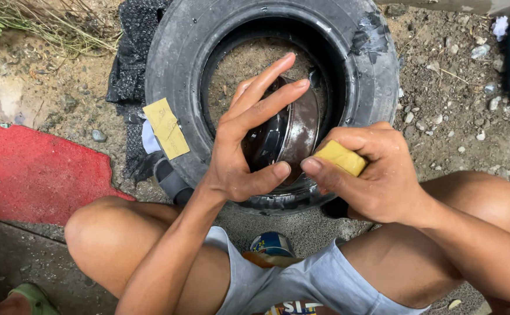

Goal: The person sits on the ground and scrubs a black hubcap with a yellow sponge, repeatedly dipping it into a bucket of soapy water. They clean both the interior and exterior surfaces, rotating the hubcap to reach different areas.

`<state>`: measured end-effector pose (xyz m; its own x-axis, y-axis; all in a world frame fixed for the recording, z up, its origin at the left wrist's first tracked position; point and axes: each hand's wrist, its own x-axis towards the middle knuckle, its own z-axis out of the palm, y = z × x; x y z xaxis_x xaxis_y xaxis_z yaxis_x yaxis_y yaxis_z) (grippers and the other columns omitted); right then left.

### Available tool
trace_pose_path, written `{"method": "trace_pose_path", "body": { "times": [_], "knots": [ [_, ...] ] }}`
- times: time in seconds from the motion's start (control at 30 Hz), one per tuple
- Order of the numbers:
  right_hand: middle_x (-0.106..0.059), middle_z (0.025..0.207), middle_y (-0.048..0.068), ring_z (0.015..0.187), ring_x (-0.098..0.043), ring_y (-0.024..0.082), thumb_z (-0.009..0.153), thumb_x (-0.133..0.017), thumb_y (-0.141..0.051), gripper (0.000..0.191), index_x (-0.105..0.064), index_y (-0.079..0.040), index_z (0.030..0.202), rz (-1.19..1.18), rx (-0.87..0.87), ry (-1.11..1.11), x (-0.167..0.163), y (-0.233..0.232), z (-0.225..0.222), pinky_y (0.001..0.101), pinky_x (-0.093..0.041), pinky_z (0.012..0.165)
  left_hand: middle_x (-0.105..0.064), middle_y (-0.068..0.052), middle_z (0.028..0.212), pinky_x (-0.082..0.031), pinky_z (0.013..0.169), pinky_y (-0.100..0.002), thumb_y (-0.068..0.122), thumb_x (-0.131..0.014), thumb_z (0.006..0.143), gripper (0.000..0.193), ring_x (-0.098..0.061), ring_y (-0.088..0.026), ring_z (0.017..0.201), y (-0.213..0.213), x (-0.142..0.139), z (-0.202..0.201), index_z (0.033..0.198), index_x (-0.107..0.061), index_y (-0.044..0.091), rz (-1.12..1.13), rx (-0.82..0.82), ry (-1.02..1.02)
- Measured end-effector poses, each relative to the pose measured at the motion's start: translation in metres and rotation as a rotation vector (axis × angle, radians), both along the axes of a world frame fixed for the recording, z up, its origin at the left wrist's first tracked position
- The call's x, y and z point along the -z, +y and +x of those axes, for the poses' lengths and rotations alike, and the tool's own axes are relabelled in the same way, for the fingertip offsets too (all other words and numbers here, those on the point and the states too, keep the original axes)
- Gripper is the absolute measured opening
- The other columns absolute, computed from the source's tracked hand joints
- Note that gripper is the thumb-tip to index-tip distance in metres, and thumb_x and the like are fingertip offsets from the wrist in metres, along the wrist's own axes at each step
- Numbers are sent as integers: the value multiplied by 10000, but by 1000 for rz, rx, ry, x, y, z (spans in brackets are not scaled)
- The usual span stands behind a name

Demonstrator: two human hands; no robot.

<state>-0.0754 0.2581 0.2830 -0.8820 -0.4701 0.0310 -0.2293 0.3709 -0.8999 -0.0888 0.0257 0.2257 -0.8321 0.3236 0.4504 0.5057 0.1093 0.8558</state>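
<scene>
Knees, right hand gripping yellow block

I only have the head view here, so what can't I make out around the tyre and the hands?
Head view only:
- Round metal tin inside the tyre: its near side is hidden by the left hand.
- Yellow block: mostly wrapped by the right hand.
- Can between the knees: its lower part is covered by the shorts.
</scene>
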Motion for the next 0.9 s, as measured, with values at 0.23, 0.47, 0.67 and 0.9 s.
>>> {"method": "trace_pose_path", "body": {
  "times": [0.23, 0.47, 0.67, 0.9],
  "knots": [
    [-679, 626, -31, 544, -683, 58, 977, -631, -133, 170, -678, -74, 825, -56, -45, 41, -5, 7, -6, 215, -507, 529, -432, -206, 1649, -326, 1261, -411, 519, -654, 870, 761, -475, -307, 1448, 2, -1, 1, 1481, -587, 70, 12, -11, -14],
    [-585, 528, -7, 442, -579, 67, 891, -717, -116, 165, -648, -57, 753, 76, 10, 110, -2, 4, -4, 260, -404, 459, -425, -209, 1646, -321, 1262, -422, 489, -673, 848, 762, -464, -319, 1456, 4, -3, 1, 1474, -587, 64, -16, -9, 7],
    [-554, 517, -15, 437, -524, 47, 896, -755, -132, 246, -621, -56, 705, 45, -8, 80, -3, 4, -8, 250, -365, 439, -426, -211, 1640, -326, 1260, -420, 481, -678, 849, 744, -464, -322, 1459, 5, -4, 2, 1461, -601, 65, -38, -8, 35],
    [-568, 532, -15, 462, -519, 43, 909, -753, -121, 283, -604, -58, 676, 8, -10, -4, -4, 4, -9, 255, -360, 436, -429, -218, 1636, -327, 1258, -427, 488, -676, 837, 745, -467, -324, 1456, 3, -6, 1, 1454, -603, 76, -23, -5, 31]
  ]
}}
